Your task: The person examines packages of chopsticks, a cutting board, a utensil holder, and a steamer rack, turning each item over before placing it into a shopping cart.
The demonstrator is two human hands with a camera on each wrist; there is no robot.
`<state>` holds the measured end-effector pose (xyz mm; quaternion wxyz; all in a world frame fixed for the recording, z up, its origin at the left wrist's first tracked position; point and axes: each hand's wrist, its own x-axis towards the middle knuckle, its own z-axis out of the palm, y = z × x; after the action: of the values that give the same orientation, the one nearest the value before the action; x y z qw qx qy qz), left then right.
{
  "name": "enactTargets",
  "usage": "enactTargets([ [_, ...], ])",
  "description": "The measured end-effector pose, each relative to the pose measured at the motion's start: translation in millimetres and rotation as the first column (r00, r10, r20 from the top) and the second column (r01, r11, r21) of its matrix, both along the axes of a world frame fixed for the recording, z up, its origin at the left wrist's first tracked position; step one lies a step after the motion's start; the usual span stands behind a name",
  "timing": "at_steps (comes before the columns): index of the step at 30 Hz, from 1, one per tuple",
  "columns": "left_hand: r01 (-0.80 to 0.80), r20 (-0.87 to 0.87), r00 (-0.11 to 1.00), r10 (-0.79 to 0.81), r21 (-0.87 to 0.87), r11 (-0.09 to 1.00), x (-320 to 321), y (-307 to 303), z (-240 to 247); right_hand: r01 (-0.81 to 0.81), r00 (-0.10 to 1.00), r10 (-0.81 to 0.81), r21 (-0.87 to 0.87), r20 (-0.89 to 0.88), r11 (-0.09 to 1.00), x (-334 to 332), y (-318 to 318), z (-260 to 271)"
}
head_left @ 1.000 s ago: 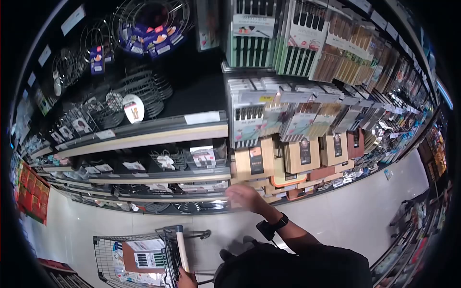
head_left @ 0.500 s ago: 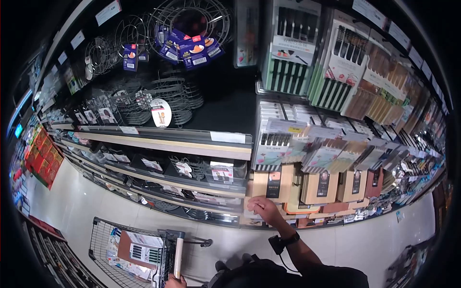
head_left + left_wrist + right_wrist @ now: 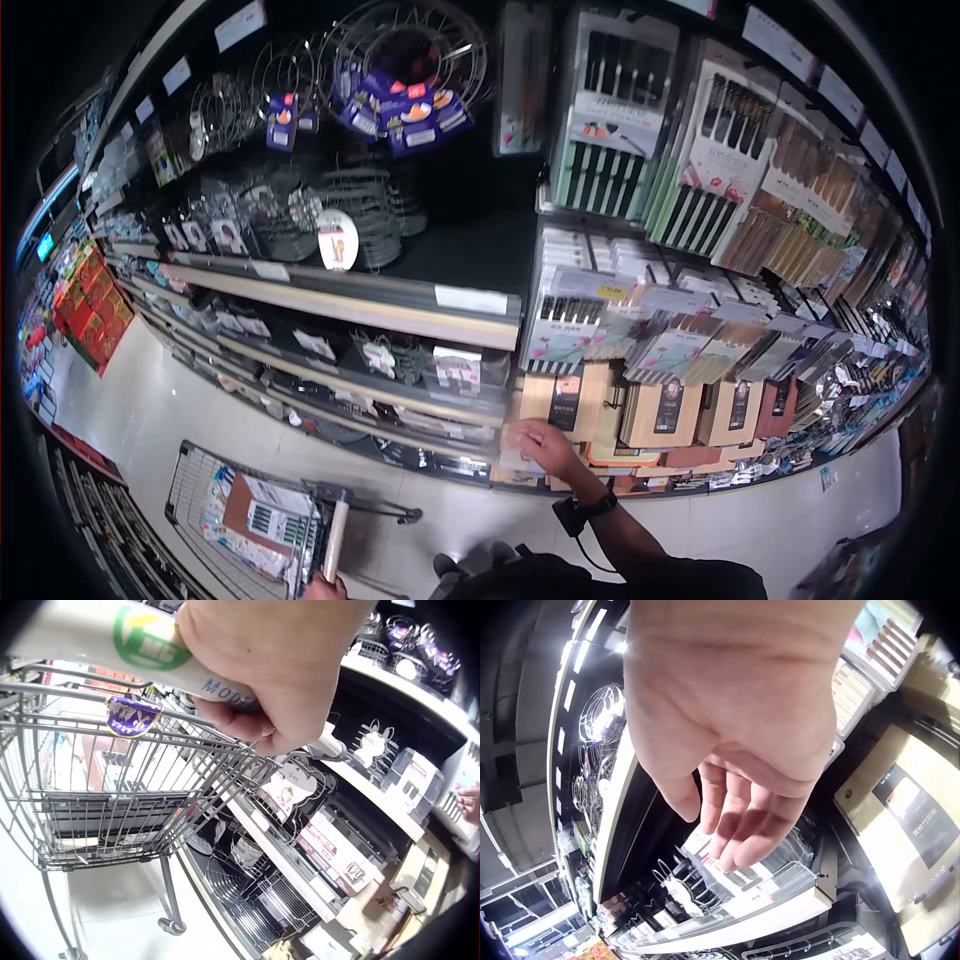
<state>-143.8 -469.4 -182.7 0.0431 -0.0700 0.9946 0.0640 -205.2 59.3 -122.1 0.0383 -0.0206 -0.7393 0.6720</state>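
In the left wrist view my left hand (image 3: 262, 671) wraps round the pale handle (image 3: 79, 637) of a wire shopping cart (image 3: 112, 795). The same grip shows at the bottom of the head view, where the hand (image 3: 325, 588) is partly cut off. My right hand (image 3: 540, 447) is held out in front of the shelving, beside upright wooden cutting boards (image 3: 660, 415). Seen from the right wrist, its fingers (image 3: 757, 825) hang loosely bent with nothing in them. Inside the cart lie a brown board (image 3: 238, 503) and a chopstick pack (image 3: 268, 520).
Packs of chopsticks (image 3: 615, 120) hang above the cutting boards. To the left, shelves (image 3: 400, 315) carry wire racks (image 3: 365, 215) and round wire baskets (image 3: 405, 60) with purple labels. Red boxes (image 3: 92, 310) stand at the far left. Pale tiled floor (image 3: 400, 560) runs along the shelves.
The head view has swung, so the shelves sit further right and lower. The cart has slid a little left in view. My right hand stays near the boards, still without anything in it.
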Motion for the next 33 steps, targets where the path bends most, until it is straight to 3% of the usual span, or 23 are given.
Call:
enactTargets([
  [1,-0.014,0.028,0.999,0.015,-0.016,1.000,-2.4,-8.9,-8.8,-0.011,1.000,0.012,-0.008,0.025,1.000,0.6,-0.7,-5.0],
  [2,-0.027,0.218,0.975,0.046,-0.091,0.996,-8.7,-8.0,4.4,0.021,1.000,-0.020,-0.023,0.013,1.000,-1.9,-2.7,-6.3],
  [3,-0.103,0.071,0.992,0.102,0.009,0.995,-8.6,-21.0,-19.1,0.052,0.999,-0.052,-0.038,0.001,0.998,-5.3,-4.1,-9.6],
  [4,-0.106,-0.083,0.991,0.104,-0.020,0.994,-8.0,-28.9,-33.2,0.041,0.999,-0.041,-0.045,0.020,0.998,-9.6,-3.7,-16.7],
  [7,-0.116,-0.091,0.989,0.114,-0.019,0.993,-14.9,-41.4,-31.6,0.034,0.999,-0.030,-0.105,0.038,0.994,-28.1,0.5,-43.8],
  [10,-0.124,-0.065,0.990,0.121,-0.038,0.992,-23.2,-46.5,-15.7,0.266,0.963,-0.267,-0.039,-0.034,0.963,-42.9,-8.2,-55.6],
  [11,-0.126,-0.061,0.991,0.123,-0.045,0.991,-24.3,-51.8,-16.8,0.264,0.964,-0.265,-0.044,-0.027,0.964,-47.7,-12.7,-52.1],
  [13,-0.122,-0.080,0.990,0.119,-0.034,0.992,-32.1,-65.8,-23.1,0.408,0.887,-0.369,0.097,-0.278,0.908,-56.6,-21.0,-38.5],
  [15,-0.106,-0.111,0.989,0.100,-0.050,0.993,-38.1,-75.3,-23.2,0.398,0.892,-0.340,0.160,-0.299,0.903,-65.4,-26.6,-8.4],
  [17,-0.119,-0.121,0.986,0.114,-0.027,0.993,-45.4,-83.7,-22.1,0.524,0.814,-0.250,0.475,-0.525,0.707,-76.0,-34.6,20.7],
  [18,-0.118,-0.123,0.986,0.114,-0.027,0.993,-49.6,-86.0,-19.0,0.524,0.815,-0.251,0.479,-0.522,0.705,-83.9,-37.4,30.0],
  [20,-0.125,-0.100,0.988,0.121,-0.028,0.992,-58.8,-93.4,-15.3,0.595,0.741,-0.154,0.534,-0.653,0.601,-99.9,-41.0,46.5],
  [21,-0.135,-0.079,0.988,0.132,-0.032,0.990,-63.9,-98.1,-14.7,0.598,0.739,-0.153,0.536,-0.655,0.596,-108.0,-39.8,47.1],
  [23,-0.131,-0.096,0.987,0.127,-0.030,0.991,-73.4,-106.8,-16.3,0.528,0.849,-0.234,0.737,-0.474,0.423,-126.7,-36.9,39.2],
  [27,-0.120,-0.130,0.986,0.106,-0.103,0.987,-95.8,-127.7,-15.2,0.345,0.918,-0.305,0.886,-0.252,0.309,-149.2,-37.7,36.7],
  [29,-0.130,-0.139,0.984,0.113,-0.120,0.984,-107.4,-136.8,-15.1,0.456,0.871,-0.285,0.873,-0.399,0.172,-153.0,-42.6,14.9],
  [31,-0.111,-0.146,0.985,0.093,-0.123,0.986,-115.9,-148.0,-15.7,0.495,0.845,-0.306,0.858,-0.438,0.140,-154.2,-48.1,9.5],
  [33,-0.127,-0.131,0.985,0.114,-0.094,0.987,-127.3,-156.1,-13.5,0.494,0.832,-0.312,0.868,-0.459,0.039,-152.1,-54.2,18.0],
])
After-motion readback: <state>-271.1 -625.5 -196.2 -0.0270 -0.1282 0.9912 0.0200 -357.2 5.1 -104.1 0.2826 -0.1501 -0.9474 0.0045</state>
